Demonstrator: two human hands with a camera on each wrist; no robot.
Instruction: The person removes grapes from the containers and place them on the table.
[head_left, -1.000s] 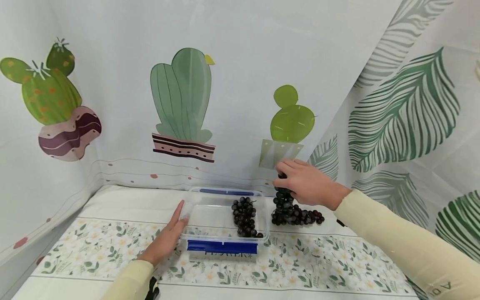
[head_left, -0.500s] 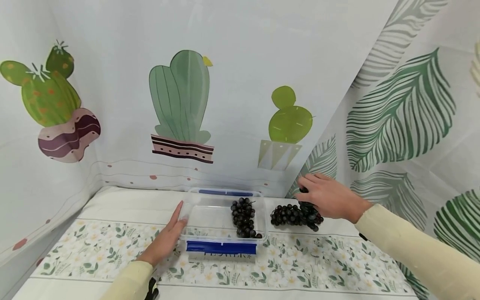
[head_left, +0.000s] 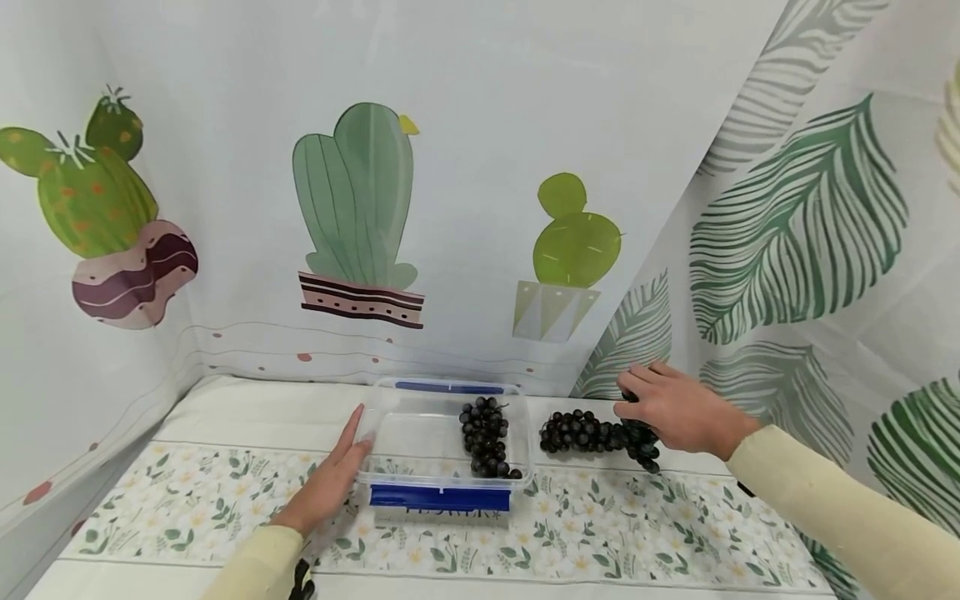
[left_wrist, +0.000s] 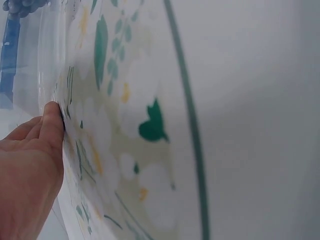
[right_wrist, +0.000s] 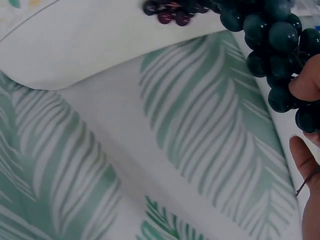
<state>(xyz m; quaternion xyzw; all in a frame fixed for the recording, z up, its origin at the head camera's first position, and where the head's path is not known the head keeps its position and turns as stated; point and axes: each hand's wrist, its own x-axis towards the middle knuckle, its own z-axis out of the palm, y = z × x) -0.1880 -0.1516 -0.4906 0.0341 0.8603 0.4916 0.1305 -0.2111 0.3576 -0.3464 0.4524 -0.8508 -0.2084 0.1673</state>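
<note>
A clear plastic container (head_left: 408, 429) with blue latches stands open on the table. Inside it, along the right side, lies a bunch of dark grapes (head_left: 483, 437). My left hand (head_left: 333, 479) rests against the container's left side, fingers extended; in the left wrist view the left hand (left_wrist: 30, 165) touches the container's lower edge. My right hand (head_left: 678, 412) pinches the upper end of another bunch of dark grapes (head_left: 641, 442), which hangs down, also large in the right wrist view. Further grapes (head_left: 577, 432) lie on the table between the container and the held bunch.
A white tablecloth with a floral band (head_left: 600, 525) covers the table. Behind it hangs a backdrop (head_left: 465, 233) printed with cacti, and to the right another cloth (head_left: 795, 242) printed with leaves.
My right hand has carried the hanging grapes rightward and lower, from near the container to the right end of the lying grapes. My left hand has stayed at the container.
</note>
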